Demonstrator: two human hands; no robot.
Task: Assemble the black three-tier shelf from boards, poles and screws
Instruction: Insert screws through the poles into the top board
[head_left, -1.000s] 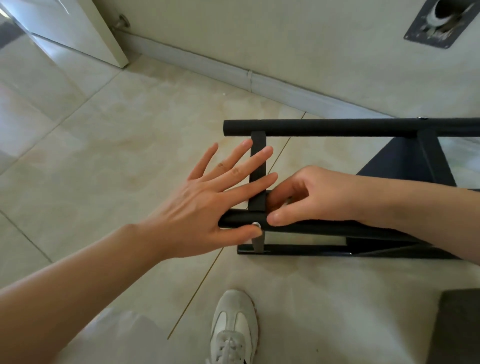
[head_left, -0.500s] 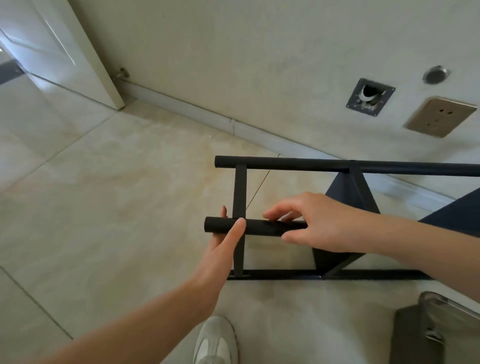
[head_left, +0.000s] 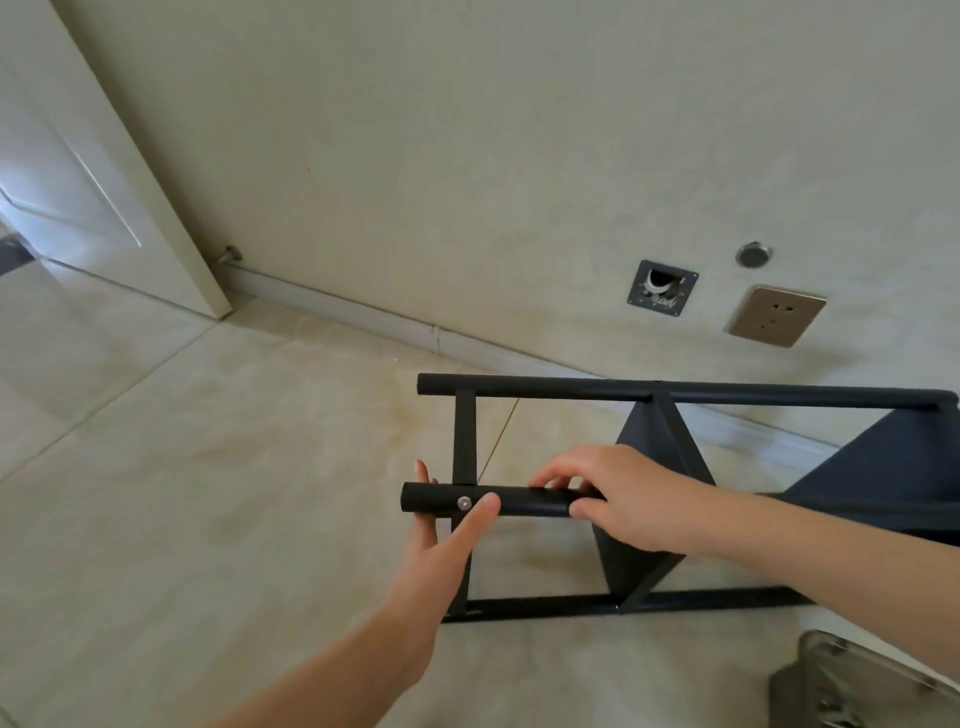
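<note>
The black shelf frame (head_left: 675, 393) lies on its side on the tiled floor, its poles running left to right and its dark boards (head_left: 654, 452) standing on edge. My left hand (head_left: 441, 540) holds the near pole (head_left: 519, 505) close to its left end, thumb over the front beside a silver screw head (head_left: 464, 502), fingers behind. My right hand (head_left: 618, 499) grips the same pole further right, fingers curled over the top. A black end crossbar (head_left: 464, 441) joins the near pole to the far pole.
A cream wall with a baseboard (head_left: 363, 317) runs behind the shelf, carrying a socket plate (head_left: 775, 315), a square pipe opening (head_left: 661, 288) and a round cap (head_left: 753, 254). A white door (head_left: 104, 171) stands at left. A grey metal object (head_left: 872, 686) sits at bottom right.
My left hand went from lying flat with spread fingers over the pole's end to holding the pole from below. The view tilted up, showing more wall. My right hand stayed on the pole.
</note>
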